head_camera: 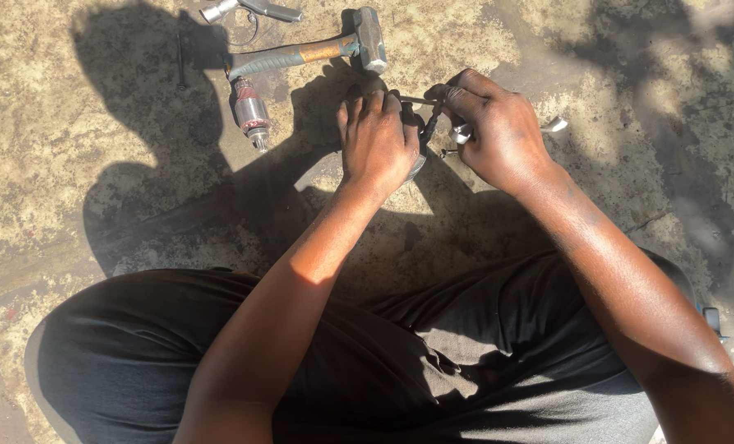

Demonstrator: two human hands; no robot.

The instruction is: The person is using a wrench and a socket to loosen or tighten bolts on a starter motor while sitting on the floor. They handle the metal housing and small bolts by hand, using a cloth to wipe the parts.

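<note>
Metal part [420, 131] clasped in both hands' closed grip.

Hard, direct sunlight throughout, casting crisp dark shadows across the rough tan concrete floor [87, 164]. Bright highlights along both forearms; mild glare on the steel head of the wooden-handled sledgehammer [370, 38]. Deep shade over the black trousers [383, 362], detail lost in folds. Focus sharp at centre. Dappled shadow at upper right. Slight wide-angle stretching near edges.
</note>
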